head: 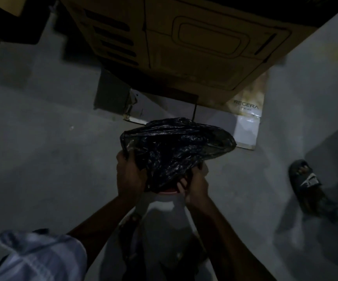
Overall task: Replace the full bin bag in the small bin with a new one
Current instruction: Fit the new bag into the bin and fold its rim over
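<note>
Dim light here, and a black bin bag is held up between both hands, billowed out and crumpled above a small bin. The left hand is clenched on the bag's left edge, with plastic bunched under the thumb near the top corner. The right hand is curled round the bag's lower right edge, fingers tucked into the folds, right at the bin's rim. Only a reddish strip of that rim is seen, just below the bag and between the two wrists; the pale body of the bin is seen beneath the forearms. Whether the bag's lower end is already inside the bin cannot be told, since the plastic hides the opening. Beyond the hands, a large brown cardboard box is seen overhead in the view, and a white box lettered REGERA is lying on the grey floor just past the bag. Out to the right of the right hand, well apart from it, a foot in a dark sandal is planted on the floor. A pale checked sleeve is seen at the left arm's elbow.
</note>
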A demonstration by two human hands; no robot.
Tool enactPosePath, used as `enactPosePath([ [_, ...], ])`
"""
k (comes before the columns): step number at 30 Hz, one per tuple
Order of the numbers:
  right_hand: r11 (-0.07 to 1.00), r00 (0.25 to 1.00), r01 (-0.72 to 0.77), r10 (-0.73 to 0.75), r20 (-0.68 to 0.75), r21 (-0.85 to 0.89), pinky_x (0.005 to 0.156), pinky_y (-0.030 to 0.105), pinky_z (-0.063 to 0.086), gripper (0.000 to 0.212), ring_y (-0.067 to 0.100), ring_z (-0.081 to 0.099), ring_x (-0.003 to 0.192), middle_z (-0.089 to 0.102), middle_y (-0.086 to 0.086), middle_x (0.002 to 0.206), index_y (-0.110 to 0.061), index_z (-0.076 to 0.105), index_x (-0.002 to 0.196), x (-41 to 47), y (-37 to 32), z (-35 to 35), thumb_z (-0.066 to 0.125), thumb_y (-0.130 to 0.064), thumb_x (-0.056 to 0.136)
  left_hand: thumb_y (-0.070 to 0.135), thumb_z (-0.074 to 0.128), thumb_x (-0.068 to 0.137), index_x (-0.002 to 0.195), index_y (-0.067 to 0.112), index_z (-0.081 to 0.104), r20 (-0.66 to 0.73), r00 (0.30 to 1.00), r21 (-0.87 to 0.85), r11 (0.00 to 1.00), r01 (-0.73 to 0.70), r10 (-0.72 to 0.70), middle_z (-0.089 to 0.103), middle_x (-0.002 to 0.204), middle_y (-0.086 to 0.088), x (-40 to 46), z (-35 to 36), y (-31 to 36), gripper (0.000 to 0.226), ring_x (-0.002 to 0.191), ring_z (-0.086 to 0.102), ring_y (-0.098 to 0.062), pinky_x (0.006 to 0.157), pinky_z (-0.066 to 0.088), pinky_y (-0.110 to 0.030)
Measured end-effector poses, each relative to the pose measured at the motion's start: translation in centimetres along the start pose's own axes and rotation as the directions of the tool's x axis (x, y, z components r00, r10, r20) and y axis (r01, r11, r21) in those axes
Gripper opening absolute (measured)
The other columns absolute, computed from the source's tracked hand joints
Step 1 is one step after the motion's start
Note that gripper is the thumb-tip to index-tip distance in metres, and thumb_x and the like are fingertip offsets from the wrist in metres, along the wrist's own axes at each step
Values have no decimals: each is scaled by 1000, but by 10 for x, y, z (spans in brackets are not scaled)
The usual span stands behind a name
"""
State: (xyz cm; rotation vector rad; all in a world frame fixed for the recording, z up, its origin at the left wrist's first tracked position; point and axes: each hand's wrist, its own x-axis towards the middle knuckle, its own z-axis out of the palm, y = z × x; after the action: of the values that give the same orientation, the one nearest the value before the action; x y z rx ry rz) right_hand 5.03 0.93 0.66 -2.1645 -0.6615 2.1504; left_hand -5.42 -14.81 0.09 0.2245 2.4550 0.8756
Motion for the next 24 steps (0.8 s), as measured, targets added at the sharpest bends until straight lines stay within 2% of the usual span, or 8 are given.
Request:
enactPosePath([
  [3,996,993,81,-83,81,28,101,47,56,42,25,69,114,72,5,126,-21,64,134,-1,-11,10,65,-38,96,75,35,85,163,28,16,24,997,-6,998,-69,69,28,152,-6,-12,-6,7,94,118,56,-35,89,55,-43],
  [7,970,970,139,-174,170,198,105,48,52,64,28,65,118,69,5,127,-22,58,136,-9,-29,5,52,-68,93,46,60,93,165,23,8,86,992,23,996,-89,87,17,166,-6,-23,-4,6,92,131,51,-37,87,54,-43],
  [9,967,955,189,-222,197,170,102,49,54,80,28,67,116,70,5,127,-20,60,135,-8,-32,-6,57,-78,80,52,59,93,165,22,3,99,991,26,995,-92,89,11,169,-4,-30,-3,7,95,134,46,-35,87,54,-43],
  [12,931,902,364,-347,256,-20,82,42,61,64,24,72,98,73,4,116,-10,67,120,-7,-27,-22,75,-61,82,43,65,92,165,22,-2,141,986,45,995,-92,84,6,170,-3,-42,-1,8,101,140,44,-37,92,53,-45],
  [14,871,871,471,-432,234,-143,84,44,62,30,24,74,99,78,1,108,-20,76,109,-7,-20,-30,79,-40,87,55,56,95,164,23,-4,141,985,51,993,-107,99,3,171,-2,-51,1,7,97,138,45,-36,91,54,-42],
  [16,820,862,508,-481,161,-263,84,53,62,5,31,75,97,80,1,96,-29,80,89,-3,-11,-37,82,-32,85,66,48,93,164,26,-8,139,984,55,991,-119,110,2,171,-1,-59,2,3,99,135,47,-34,86,55,-38],
  [20,822,885,446,-465,35,-354,74,60,60,46,33,73,79,72,26,91,-3,67,86,12,6,-60,83,-45,75,21,68,91,162,32,-13,142,989,60,997,-56,47,-1,172,2,-68,6,-5,109,136,48,-37,88,55,-40],
  [24,825,904,367,-426,-47,-429,65,49,57,30,26,65,71,69,16,78,0,69,82,32,18,-89,81,-27,84,48,61,87,162,36,-9,110,994,-46,999,-14,19,7,170,0,-75,3,-12,104,133,49,-27,91,54,-44],
])
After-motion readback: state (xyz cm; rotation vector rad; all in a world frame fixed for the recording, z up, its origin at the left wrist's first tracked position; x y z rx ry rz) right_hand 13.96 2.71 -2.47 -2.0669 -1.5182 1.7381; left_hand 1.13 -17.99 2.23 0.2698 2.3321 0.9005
